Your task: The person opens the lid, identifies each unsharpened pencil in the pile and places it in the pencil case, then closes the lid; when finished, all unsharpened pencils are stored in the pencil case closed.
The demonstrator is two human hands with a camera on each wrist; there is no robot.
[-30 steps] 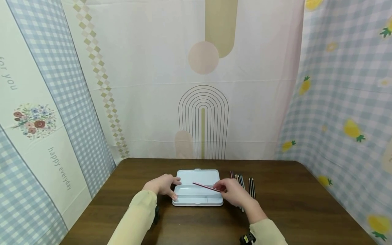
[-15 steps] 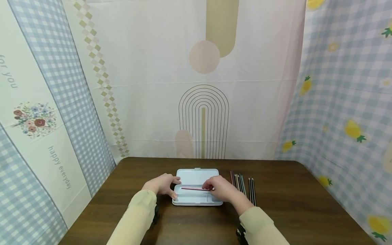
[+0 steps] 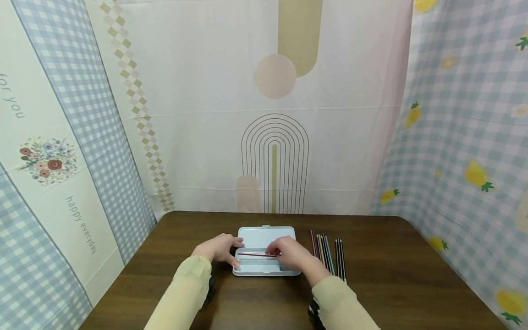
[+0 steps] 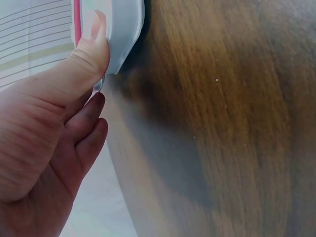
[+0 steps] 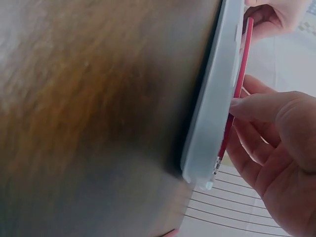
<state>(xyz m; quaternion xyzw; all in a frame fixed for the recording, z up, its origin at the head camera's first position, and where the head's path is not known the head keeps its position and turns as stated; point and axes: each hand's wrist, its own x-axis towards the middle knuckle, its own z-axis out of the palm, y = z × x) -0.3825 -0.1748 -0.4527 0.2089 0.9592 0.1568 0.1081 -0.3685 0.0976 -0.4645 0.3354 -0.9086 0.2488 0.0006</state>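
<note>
An opened pale pencil case (image 3: 266, 274) lies on the table in the head view, its lid folded back. My left hand (image 3: 218, 248) holds the case's left end; in the left wrist view the thumb (image 4: 94, 47) lies on the edge, with the other fingers curled beyond it. My right hand (image 3: 292, 253) pinches a red pencil (image 5: 242, 74) between thumb and fingers. The pencil lies crosswise at the case's back compartment, with its metal-banded end near the case's right end in the right wrist view. Whether it touches the compartment floor is hidden.
Several coloured pencils (image 3: 321, 247) lie side by side on the brown table (image 3: 392, 275), right of the case. Several dark pencils (image 3: 339, 256) form another group farther right. A patterned cloth (image 3: 198, 137) hangs behind the table.
My right hand has moved left with the red pencil and lowered it from a tilt to nearly level over the case's back compartment. The left hand has stayed at the case's left end.
</note>
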